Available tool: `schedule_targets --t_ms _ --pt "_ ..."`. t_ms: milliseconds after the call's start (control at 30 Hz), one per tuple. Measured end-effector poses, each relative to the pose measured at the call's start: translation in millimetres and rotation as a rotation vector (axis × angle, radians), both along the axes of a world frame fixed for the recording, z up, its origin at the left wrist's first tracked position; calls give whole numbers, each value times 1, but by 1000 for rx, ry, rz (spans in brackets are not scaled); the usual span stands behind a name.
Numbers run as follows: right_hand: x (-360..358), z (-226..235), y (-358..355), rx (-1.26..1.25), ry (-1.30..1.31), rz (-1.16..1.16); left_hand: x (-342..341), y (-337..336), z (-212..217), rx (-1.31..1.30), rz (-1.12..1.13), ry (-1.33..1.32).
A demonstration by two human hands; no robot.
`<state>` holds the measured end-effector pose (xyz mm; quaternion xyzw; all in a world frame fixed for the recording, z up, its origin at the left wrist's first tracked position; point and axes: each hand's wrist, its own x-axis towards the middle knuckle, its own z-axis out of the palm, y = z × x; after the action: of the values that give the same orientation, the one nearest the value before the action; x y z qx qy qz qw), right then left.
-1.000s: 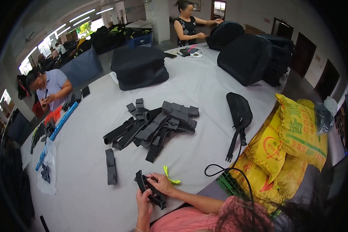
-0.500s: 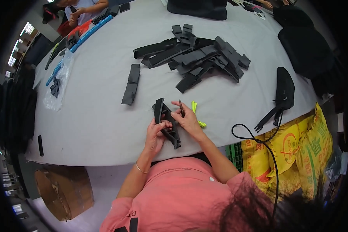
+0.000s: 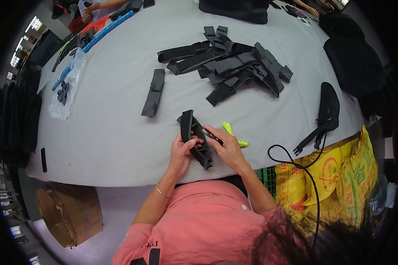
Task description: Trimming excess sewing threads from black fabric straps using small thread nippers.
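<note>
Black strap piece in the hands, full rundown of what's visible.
The black strap piece is a long, flat band of matte fabric or webbing, folded double into a narrow loop. It lies slantwise at the near edge of the grey table. The left hand grips its middle; the right hand touches its right side. Loose threads show nearby.

The person wears a salmon-pink short-sleeved T-shirt with dark printed lettering near the lower edge of the left sleeve. Both forearms are bare from the sleeves down. A thin metal bangle circles the wrist above the left hand; the right hand carries no ring that shows. Dark hair fills the lower right corner.
</note>
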<state>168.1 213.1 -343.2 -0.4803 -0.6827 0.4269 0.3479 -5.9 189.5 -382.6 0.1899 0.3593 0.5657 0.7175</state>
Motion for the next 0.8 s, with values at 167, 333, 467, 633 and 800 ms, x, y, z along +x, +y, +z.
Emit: schedule_targets --t_ms 167,333,467,633,800 --pt "-5 2 3 -17 44 -86 7 2 4 -2 -1 23" --pt "-10 5 6 141 -50 -110 4 0 -3 6 -20 36" --pt "-11 4 10 351 -323 -85 4 -1 -4 10 -8 9" --pt "-11 -3 17 453 -441 -111 6 0 -4 -15 -30 30" --pt "-10 -2 21 464 -491 -117 6 -2 -14 -18 -29 58"
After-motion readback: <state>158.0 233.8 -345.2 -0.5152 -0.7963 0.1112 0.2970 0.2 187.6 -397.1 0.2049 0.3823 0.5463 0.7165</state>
